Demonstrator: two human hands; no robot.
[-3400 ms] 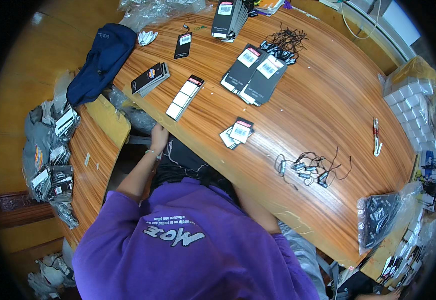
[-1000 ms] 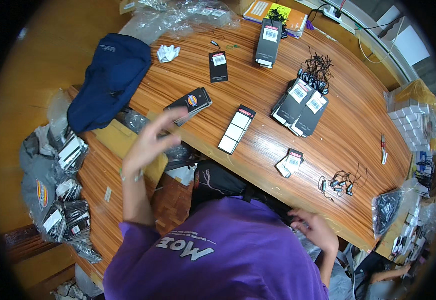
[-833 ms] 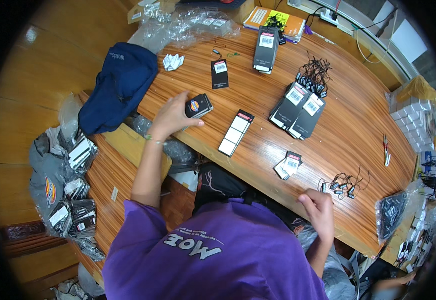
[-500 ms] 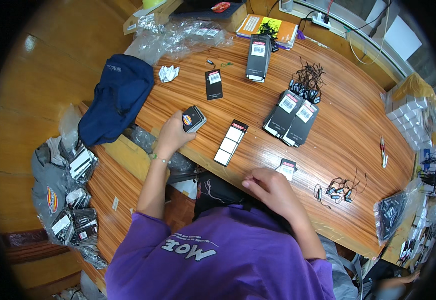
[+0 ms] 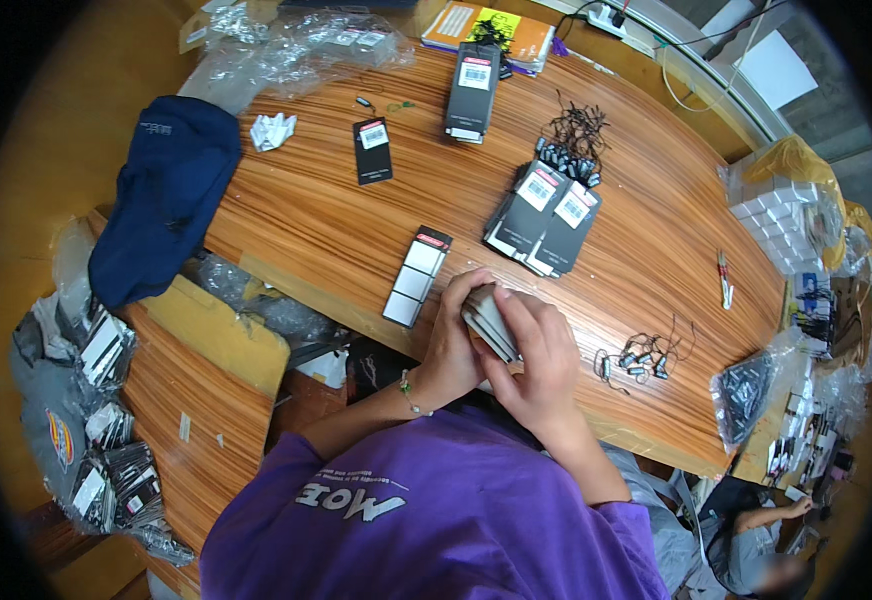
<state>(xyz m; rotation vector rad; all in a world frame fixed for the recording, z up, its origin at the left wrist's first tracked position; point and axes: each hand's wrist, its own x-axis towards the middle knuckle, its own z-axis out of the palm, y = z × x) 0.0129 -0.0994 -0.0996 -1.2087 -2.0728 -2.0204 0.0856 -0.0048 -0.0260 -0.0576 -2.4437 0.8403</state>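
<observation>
Near the table's front edge, both hands close around a small stack of hang tags (image 5: pixel 490 322), its layered edges showing between them. My left hand (image 5: pixel 452 348) grips it from the left; my right hand (image 5: pixel 544 362) presses its thumb and fingers on the right side. Just left of the hands lies a black hang tag with white panels (image 5: pixel 417 277). Beyond them are two fanned piles of black hang tags (image 5: pixel 544 222) with looped black strings (image 5: pixel 578 140) at their top. Loose black strings (image 5: pixel 646 358) lie to the right.
Another tag pile (image 5: pixel 472 92) and a single black tag (image 5: pixel 373 152) lie farther back. Crumpled paper (image 5: pixel 273 131) and a navy cloth bag (image 5: pixel 168 190) are at left. At right are red-handled snips (image 5: pixel 724 280), a bagged dark bundle (image 5: pixel 751 400) and wrapped white boxes (image 5: pixel 788 222).
My left hand has brought the stack rightward to meet my right hand, which now grips it too. The labelled tag beside my right hand no longer shows. The view has shifted.
</observation>
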